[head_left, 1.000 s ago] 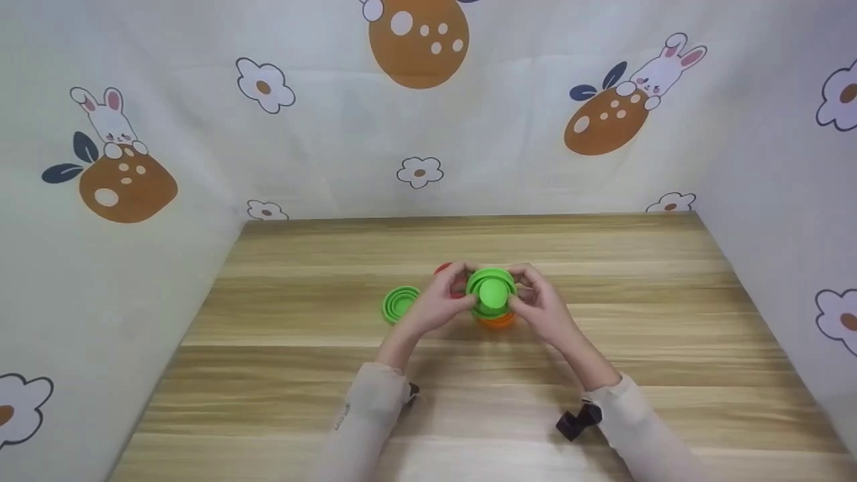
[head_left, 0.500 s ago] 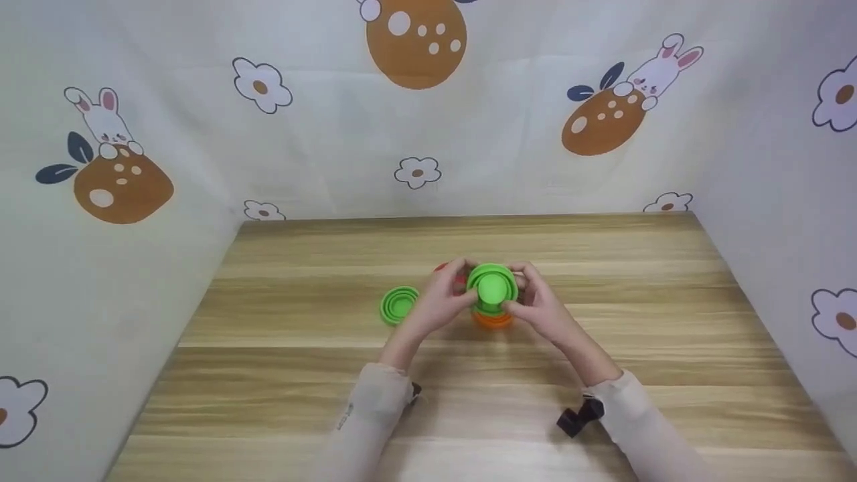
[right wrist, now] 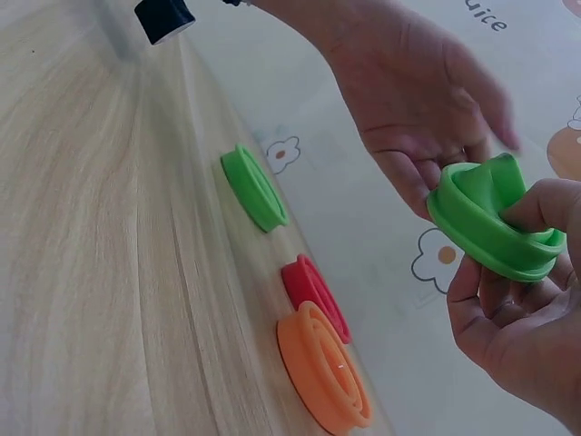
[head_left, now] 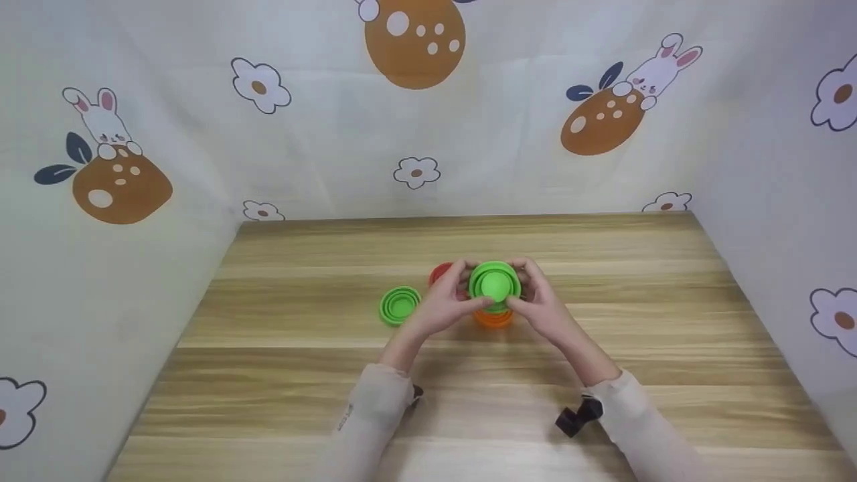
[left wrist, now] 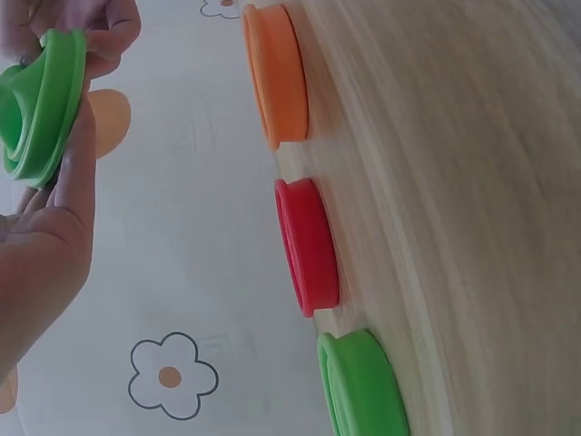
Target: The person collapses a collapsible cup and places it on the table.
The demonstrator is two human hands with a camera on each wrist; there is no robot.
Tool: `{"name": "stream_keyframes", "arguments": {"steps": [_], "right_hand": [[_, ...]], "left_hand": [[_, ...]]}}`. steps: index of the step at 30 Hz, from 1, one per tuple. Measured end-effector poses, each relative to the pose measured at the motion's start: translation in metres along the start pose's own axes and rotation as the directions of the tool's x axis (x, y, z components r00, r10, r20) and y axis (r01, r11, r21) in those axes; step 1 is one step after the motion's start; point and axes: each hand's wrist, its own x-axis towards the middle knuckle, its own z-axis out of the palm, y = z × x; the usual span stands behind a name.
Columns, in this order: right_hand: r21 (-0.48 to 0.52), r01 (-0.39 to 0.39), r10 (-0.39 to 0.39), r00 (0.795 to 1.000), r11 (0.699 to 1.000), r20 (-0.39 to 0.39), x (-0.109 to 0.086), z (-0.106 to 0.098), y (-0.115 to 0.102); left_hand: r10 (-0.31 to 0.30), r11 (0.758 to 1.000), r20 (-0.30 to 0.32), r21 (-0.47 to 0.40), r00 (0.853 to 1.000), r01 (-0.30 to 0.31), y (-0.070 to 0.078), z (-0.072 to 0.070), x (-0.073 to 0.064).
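Observation:
Both hands hold a green collapsible cup (head_left: 495, 286) with stepped rings, raised over the table. My left hand (head_left: 442, 301) is at its left side, the thumb along the near edge. My right hand (head_left: 543, 301) grips the right side. In the right wrist view the right thumb presses into the cup (right wrist: 495, 213), whose middle bulges unevenly, and the left thumb is blurred. Below stand an orange ringed cup (head_left: 494, 321), folded flat, and a red one (head_left: 439, 273), partly hidden by the left hand. Another flat green cup (head_left: 402, 306) lies left of them.
The wooden table (head_left: 301, 395) runs back to a patterned cloth (head_left: 335, 147) that also rises on both sides. Black wrist camera parts (head_left: 579, 415) stick out by the right sleeve, and a smaller black part (head_left: 415, 396) shows by the left sleeve.
The held green cup has risen slightly and tipped a little between the hands. The left thumb has slid rightward along its near edge. The cups on the table have not moved.

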Motion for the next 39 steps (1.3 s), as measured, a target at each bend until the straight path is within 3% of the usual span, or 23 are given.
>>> {"name": "stream_keyframes", "arguments": {"steps": [6,12,18,27,33,39], "right_hand": [[0.000,0.006,-0.006,1.000,1.000,-0.003,0.000,0.001,0.001],[-0.024,-0.026,0.025,0.999,0.999,-0.029,0.001,0.000,0.002],[-0.040,-0.057,0.055,0.997,0.998,-0.047,0.001,-0.002,-0.001],[-0.052,-0.067,0.071,0.994,0.996,0.088,0.000,-0.009,-0.002],[-0.011,-0.119,0.120,0.987,0.993,0.106,-0.001,-0.012,-0.002],[0.008,-0.227,0.226,0.970,0.974,0.088,-0.001,-0.017,0.000]], "left_hand": [[-0.012,0.999,-0.020,0.030,1.000,0.012,0.004,0.001,0.001],[-0.007,0.995,-0.029,0.098,1.000,0.010,0.006,0.001,0.001],[-0.020,0.994,-0.047,0.107,0.999,0.025,0.006,0.001,0.002],[0.004,0.996,-0.049,0.090,0.999,0.001,0.005,0.000,0.001],[0.014,0.996,-0.062,0.091,0.998,-0.009,0.010,0.001,-0.001],[0.052,0.994,-0.097,0.100,0.994,-0.042,0.015,0.002,-0.002]]}}
